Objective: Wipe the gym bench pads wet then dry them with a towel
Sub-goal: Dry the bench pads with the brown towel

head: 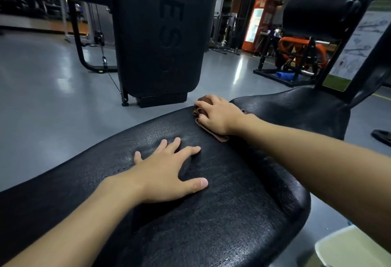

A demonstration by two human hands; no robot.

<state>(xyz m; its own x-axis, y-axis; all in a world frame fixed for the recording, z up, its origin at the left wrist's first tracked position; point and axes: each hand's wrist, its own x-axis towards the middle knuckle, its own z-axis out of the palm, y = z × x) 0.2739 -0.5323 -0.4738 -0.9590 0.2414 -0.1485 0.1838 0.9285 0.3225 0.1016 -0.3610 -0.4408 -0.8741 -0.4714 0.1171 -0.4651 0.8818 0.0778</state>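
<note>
Item 1, left hand (pixel 163 173): flat on the large bench pad (pixel 211 235), fingers straight and spread, holding nothing. It serves as a brace.

Item 2, large bench pad: lies under both palms. A dull sheen shows just beyond the left fingertips, so it is probably damp there.

Item 3, right hand (pixel 218 114): fingers curled over a bunched brown cloth (pixel 222 138), pressing it onto the pad's far edge.

Item 4, second pad (pixel 296 108): just beyond the right knuckles, across a narrow gap.

Step in hand (judged): wiping. Whether this is the wet pass or the dry one cannot be told. To do it well, flatten the cloth under the fingers, overlap the strokes, and roll it over the rounded rim.

Room: open pad lies between the two hands. Bare floor (pixel 53 97) drops away past the fingertips, so strokes are best pulled toward the wrist. A pale object (pixel 349 245) sits below the right forearm.
</note>
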